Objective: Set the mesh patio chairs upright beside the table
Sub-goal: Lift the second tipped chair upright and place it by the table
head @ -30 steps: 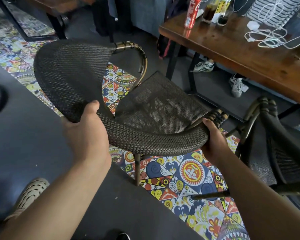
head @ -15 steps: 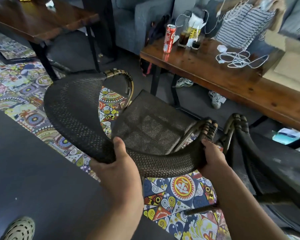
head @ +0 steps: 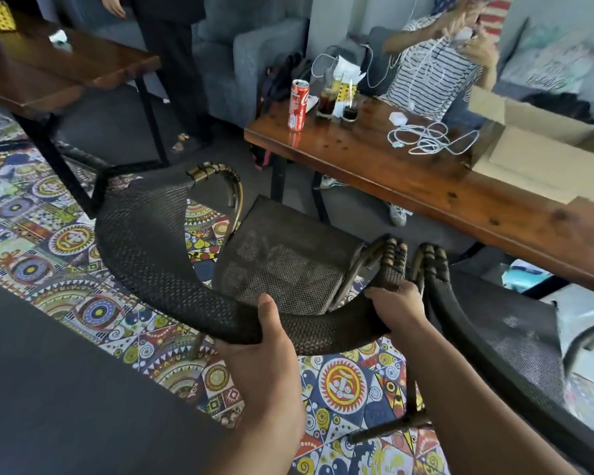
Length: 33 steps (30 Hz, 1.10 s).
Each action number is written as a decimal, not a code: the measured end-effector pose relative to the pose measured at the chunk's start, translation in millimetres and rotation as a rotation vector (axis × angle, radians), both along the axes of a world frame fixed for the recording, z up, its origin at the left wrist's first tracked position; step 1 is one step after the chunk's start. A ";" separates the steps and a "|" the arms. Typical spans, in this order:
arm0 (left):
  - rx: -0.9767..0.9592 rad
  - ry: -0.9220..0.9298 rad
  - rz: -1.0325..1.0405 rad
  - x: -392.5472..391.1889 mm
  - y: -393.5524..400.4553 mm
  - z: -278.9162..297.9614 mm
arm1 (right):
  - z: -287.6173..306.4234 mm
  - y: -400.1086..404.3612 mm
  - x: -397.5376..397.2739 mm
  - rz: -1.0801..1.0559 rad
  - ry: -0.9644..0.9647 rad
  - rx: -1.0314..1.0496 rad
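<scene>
A dark mesh patio chair (head: 282, 265) stands upright in the middle of the view, its seat facing the wooden table (head: 408, 180). My left hand (head: 264, 341) grips the curved woven backrest at its near middle, thumb over the top. My right hand (head: 396, 306) holds the same backrest at its right end, by the wrapped armrest. A second mesh chair (head: 494, 323) stands close on the right, its armrest almost touching the first chair's.
The table carries a red soda can (head: 298, 105), glasses, white cables and an open cardboard box (head: 542, 145). A person in a striped top sits behind it. Another wooden table (head: 48, 70) stands far left. A dark surface (head: 48, 371) fills the near left above the patterned floor.
The chair has moved forward and right toward the table, closing on the second chair. My left hand slid right along the backrest. The view has tilted up.
</scene>
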<state>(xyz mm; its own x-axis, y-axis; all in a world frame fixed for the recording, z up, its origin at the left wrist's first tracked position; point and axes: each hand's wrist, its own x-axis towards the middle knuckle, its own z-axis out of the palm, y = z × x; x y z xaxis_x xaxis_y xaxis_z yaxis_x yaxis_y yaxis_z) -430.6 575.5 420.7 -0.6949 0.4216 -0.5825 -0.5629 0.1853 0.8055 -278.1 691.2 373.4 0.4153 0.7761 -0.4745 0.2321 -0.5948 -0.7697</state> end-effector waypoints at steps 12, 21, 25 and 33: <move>-0.032 -0.028 -0.018 12.9 20.0 -0.9 | 4.3 15.5 9.1 -0.007 -0.005 -0.012; -0.002 -0.003 -0.035 6.9 33.2 -3.2 | 4.8 24.9 2.0 -0.037 -0.021 -0.009; 0.004 -0.004 -0.045 2.4 40.1 -2.7 | 4.6 27.9 -0.7 -0.044 0.011 0.012; 0.003 0.002 -0.037 -6.4 62.0 1.6 | 10.2 18.9 -0.7 0.026 0.032 0.098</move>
<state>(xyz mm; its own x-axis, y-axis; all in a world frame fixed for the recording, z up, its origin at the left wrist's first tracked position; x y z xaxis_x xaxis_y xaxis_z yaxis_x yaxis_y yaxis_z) -437.0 637.6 422.3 -0.6802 0.4489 -0.5796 -0.5540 0.2030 0.8074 -278.8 710.2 383.6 0.3804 0.8299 -0.4081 0.2208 -0.5100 -0.8313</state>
